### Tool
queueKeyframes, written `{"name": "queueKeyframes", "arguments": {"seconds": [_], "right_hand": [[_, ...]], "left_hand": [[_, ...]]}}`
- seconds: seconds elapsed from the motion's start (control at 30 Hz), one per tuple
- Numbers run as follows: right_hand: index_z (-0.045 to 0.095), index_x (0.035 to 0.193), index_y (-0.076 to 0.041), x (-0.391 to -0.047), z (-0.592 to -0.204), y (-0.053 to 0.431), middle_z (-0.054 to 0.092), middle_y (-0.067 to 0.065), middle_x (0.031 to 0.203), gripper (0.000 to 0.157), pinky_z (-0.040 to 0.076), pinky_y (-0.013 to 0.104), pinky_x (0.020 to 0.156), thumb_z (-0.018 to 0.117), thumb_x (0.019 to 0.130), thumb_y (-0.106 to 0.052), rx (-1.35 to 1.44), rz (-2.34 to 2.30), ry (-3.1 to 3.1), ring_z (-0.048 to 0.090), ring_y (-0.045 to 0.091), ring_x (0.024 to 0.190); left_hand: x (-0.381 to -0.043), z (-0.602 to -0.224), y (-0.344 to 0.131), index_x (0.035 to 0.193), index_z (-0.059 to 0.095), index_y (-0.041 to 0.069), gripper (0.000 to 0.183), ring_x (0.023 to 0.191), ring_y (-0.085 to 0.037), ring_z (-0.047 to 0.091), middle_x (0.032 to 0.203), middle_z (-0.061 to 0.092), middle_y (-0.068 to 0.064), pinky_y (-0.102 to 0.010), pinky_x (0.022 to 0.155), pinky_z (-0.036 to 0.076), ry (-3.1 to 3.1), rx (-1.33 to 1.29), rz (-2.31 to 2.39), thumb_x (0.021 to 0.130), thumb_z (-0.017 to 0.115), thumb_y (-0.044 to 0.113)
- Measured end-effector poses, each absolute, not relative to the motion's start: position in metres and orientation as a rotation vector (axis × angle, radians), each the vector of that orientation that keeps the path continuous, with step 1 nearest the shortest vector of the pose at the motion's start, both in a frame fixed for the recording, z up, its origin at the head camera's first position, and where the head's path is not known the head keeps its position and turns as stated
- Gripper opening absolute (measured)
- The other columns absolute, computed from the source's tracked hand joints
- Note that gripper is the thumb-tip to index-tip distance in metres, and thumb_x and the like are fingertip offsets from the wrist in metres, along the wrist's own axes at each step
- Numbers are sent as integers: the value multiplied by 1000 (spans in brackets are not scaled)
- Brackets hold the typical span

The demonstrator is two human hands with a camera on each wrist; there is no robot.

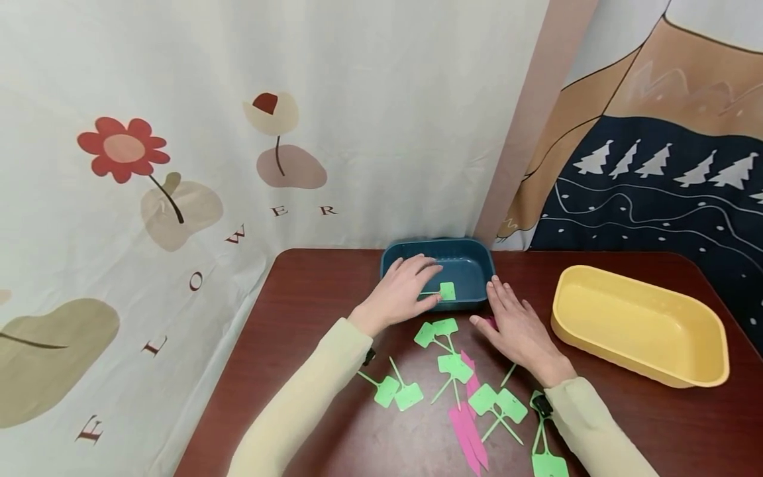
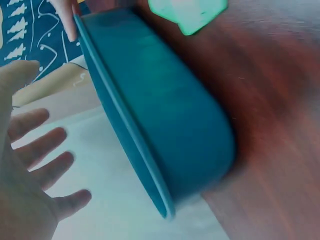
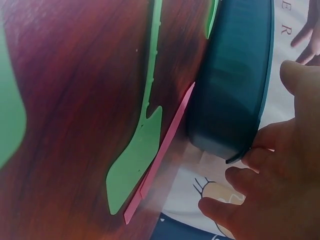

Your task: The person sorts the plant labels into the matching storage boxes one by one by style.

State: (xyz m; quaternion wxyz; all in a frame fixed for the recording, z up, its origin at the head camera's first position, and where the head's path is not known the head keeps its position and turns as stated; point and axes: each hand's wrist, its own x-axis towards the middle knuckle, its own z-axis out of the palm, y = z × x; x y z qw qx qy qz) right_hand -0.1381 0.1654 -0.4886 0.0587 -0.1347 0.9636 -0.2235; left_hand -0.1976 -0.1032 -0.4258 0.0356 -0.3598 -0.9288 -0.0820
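Over the dark blue plastic bin (image 1: 477,255) at the table's back edge hovers my left hand (image 1: 398,295), its fingers loosely spread and holding nothing. A green T-shaped plant label (image 1: 447,291) shows between its thumb and fingers, inside the bin. My right hand (image 1: 520,332) lies at the bin's front right corner with fingers extended; in the right wrist view its fingertips (image 3: 250,157) are right at the rim. Close under that hand, a green label (image 3: 135,165) and pink strips (image 3: 167,140) lie on the table.
In front of the bin lie several green labels (image 1: 455,368) and pointed pink strips (image 1: 465,430) on the brown table (image 1: 322,298). A yellow bin (image 1: 638,324) stands at the right. Printed curtains hang behind the table.
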Motion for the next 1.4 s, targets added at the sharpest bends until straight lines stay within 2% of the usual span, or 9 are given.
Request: {"name": "queueKeyframes", "arguments": {"seconds": [0.1,0.17,0.4,0.53,0.7,1.0,1.13,1.3,1.4], "right_hand": [[19,164,1,-138,-488,165,9,18,172,98,17,71,117,41,101,-72,-403,-673,2917,11,43,157],[19,164,1,-138,-488,165,9,18,172,99,17,71,117,40,101,-72,-400,-674,2915,11,43,157],[19,164,1,-137,-488,164,9,19,172,95,17,72,117,45,102,-67,-398,-685,2911,11,44,156],[18,164,1,-137,-489,164,8,18,172,97,16,72,117,42,102,-70,-403,-686,2905,11,44,156],[17,164,1,-136,-489,163,7,19,172,99,16,71,117,40,101,-72,-407,-691,2899,10,44,156],[16,164,1,-136,-487,164,7,18,172,101,16,71,117,37,100,-74,-411,-676,2904,10,44,156],[14,164,1,-136,-486,164,6,19,172,99,16,72,117,41,102,-71,-404,-679,2905,11,44,156],[14,164,1,-135,-486,164,6,19,172,97,17,72,116,43,102,-68,-403,-676,2903,11,45,156],[14,164,1,-136,-487,163,6,19,172,98,17,72,116,43,102,-69,-406,-675,2899,11,46,156]], "left_hand": [[-185,-429,-114,156,46,15,68,155,-29,26,163,38,-8,-60,121,22,-2856,-1133,-237,102,59,53],[-177,-431,-121,158,43,15,72,157,-29,20,167,32,-8,-62,122,20,-2849,-1156,-224,101,59,56],[-153,-438,-148,160,40,13,78,158,-32,16,172,21,-7,-64,121,20,-2797,-1205,-215,99,61,58],[-141,-444,-164,162,36,14,80,159,-30,13,173,18,-7,-62,121,22,-2806,-1235,-219,100,57,61],[-129,-452,-184,162,35,13,81,158,-32,15,173,16,-6,-62,120,23,-2848,-1236,-247,100,58,59],[-106,-465,-217,163,33,13,86,156,-33,23,172,20,-7,-61,119,26,-2949,-1169,-287,97,65,58],[-97,-471,-227,163,33,12,88,156,-33,25,171,24,-9,-62,119,27,-2992,-1186,-286,96,66,58],[-91,-478,-234,156,46,12,78,150,-33,37,162,42,-12,-60,115,35,-2958,-1254,-308,94,71,54],[-89,-482,-237,147,58,13,67,141,-30,50,151,54,-11,-51,112,42,-2894,-1318,-286,94,74,51]]}}
